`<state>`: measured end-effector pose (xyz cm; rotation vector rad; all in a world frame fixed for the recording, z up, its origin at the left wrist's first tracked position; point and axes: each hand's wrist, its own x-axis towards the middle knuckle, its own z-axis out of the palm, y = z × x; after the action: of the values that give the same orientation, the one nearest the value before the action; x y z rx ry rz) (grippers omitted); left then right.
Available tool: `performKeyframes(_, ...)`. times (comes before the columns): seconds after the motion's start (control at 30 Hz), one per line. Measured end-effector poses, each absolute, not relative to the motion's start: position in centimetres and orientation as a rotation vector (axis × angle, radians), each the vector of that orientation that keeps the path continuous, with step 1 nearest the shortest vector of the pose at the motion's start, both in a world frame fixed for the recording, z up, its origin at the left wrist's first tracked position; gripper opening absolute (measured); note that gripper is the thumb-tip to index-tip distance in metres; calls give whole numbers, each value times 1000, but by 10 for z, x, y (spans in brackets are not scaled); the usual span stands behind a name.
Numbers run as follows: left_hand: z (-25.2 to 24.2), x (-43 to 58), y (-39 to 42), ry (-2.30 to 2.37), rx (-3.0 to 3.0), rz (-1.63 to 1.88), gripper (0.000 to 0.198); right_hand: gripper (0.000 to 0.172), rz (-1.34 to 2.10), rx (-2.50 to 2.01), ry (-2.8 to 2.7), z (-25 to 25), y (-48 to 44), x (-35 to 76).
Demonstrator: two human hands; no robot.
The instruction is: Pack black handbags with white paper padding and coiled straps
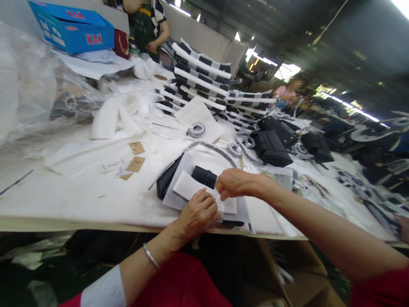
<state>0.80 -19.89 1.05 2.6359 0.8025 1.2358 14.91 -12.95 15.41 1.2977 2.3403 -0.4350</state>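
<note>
A black handbag (166, 178) lies on the table's near edge, mostly covered by a thin translucent sheet (171, 200) and a white foam piece (185, 186). A wide black band (203, 175) crosses above the foam. My left hand (200, 208) presses on the foam with bent fingers, closed over its near side. At the right end of the band my right hand (234, 183) is closed, knuckles up; its fingertips are hidden, so what they pinch does not show. Behind the bag arches a strap in grey wrapping (220, 152).
Tan tags (136, 164) lie left of the bag. Wrapped strap coils (196, 130) and black bags (271, 147) sit behind and right. Beyond rise stacked black-and-white wrapped pieces (201, 70). Clear plastic (28, 85) and a blue box (73, 30) are at left. Other people stand farther back.
</note>
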Motion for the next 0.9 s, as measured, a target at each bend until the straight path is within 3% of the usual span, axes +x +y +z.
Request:
performKeyframes(0.17, 9, 8, -200, 807, 2605, 1240, 13, 20, -369, 1160, 2258, 127, -110, 134)
performKeyframes(0.47, 8, 10, -199, 817, 2624, 1201, 12, 27, 64, 699, 2409, 116, -100, 135)
performKeyframes(0.7, 8, 10, -199, 817, 2651, 1212, 10, 38, 168, 1298, 2520, 121, -98, 186)
performKeyframes(0.9, 7, 10, -198, 813, 2682, 1205, 11, 5, -64, 1849, 2815, 106, -155, 192)
